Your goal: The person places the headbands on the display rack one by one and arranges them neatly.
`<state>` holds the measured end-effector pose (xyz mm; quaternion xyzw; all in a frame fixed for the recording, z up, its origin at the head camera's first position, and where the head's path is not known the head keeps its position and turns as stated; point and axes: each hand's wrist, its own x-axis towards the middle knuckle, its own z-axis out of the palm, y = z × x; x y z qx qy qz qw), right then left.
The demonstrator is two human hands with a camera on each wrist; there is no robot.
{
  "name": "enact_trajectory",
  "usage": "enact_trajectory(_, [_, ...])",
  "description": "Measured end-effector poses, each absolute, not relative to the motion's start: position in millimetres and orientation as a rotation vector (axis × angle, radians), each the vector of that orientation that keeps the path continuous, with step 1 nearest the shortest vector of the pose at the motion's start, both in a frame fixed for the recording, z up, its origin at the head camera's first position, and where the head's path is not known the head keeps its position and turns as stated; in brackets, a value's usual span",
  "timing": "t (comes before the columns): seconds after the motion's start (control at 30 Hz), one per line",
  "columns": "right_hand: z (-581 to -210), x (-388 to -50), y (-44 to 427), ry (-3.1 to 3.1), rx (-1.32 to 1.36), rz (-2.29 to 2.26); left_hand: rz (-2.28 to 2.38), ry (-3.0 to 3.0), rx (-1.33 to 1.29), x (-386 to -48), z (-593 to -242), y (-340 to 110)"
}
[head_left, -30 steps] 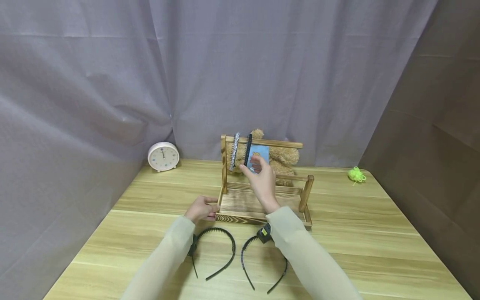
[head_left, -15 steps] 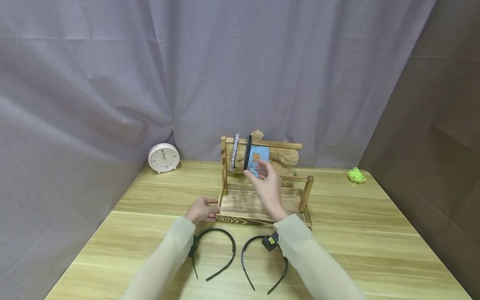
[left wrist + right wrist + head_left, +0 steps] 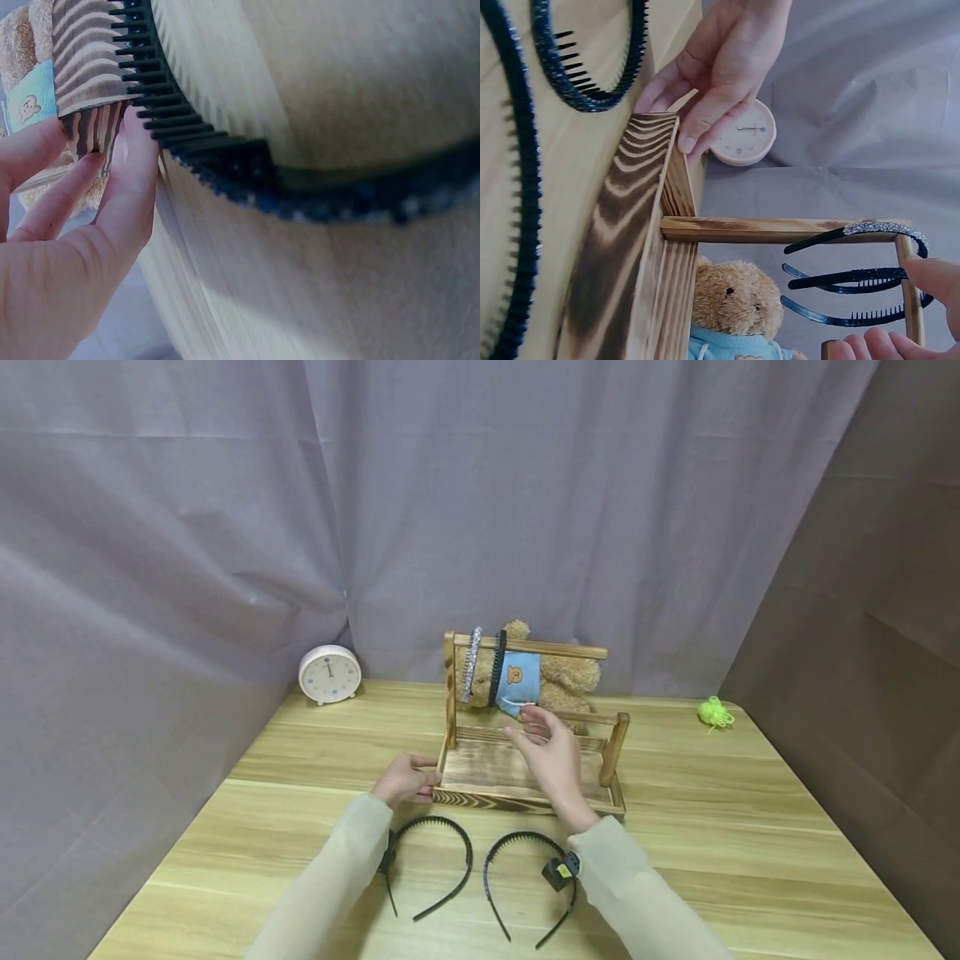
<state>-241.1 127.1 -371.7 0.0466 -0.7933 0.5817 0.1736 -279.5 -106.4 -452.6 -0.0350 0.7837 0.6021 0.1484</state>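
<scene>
Left hand (image 3: 405, 779) pinched left front corner of wooden rack (image 3: 487, 799) between thumb and fingers. Right hand (image 3: 555, 764) was above rack's tray, fingers loosely bent, thumb apart from them. Silver headband (image 3: 471, 664) and black headband (image 3: 497, 668) hung on rack's upper rail (image 3: 573, 650). Two dark headbands (image 3: 470, 857) lay on table (image 3: 712, 852), before rack.
</scene>
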Motion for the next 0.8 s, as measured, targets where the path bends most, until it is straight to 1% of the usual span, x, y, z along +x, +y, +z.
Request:
enact_trajectory(0.37, [-383,-219,144,-2.383,0.133,1.625,1.738,2.260,-0.097,-278,-451,-106])
enact_trajectory(0.6, [-392,-206,156,-2.476,0.126,1.548,1.740,2.250,-0.043,-276,-446,-109])
enact_trajectory(0.8, [-401,-196,166,-2.564,0.111,1.492,1.737,2.252,-0.095,-276,-447,-107])
